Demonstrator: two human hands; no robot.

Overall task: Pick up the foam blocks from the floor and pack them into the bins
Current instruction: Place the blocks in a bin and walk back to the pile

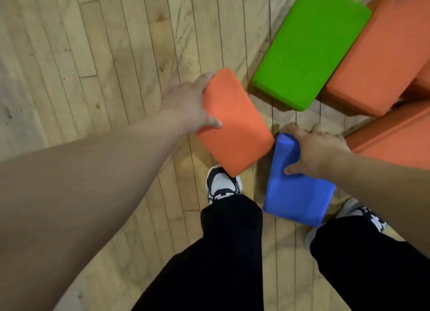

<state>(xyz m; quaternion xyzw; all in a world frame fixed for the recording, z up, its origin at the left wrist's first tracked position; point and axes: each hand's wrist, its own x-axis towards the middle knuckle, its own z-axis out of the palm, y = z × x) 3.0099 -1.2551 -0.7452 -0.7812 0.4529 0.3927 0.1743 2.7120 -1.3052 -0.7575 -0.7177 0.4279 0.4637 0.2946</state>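
Orange block (235, 124), blue block (295, 194) held, corners close

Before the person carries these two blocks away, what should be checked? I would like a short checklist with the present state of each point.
1. Left hand grips the small orange block: ok, thumb on top, fingers round the far end.
2. Right hand grips the blue block: ok.
3. Held blocks apart from each other: cannot tell, their corners look very close.
4. Bin in sight: not ok, none in view.
5. All blocks collected: not ok, the green block and large orange blocks lie on the floor.
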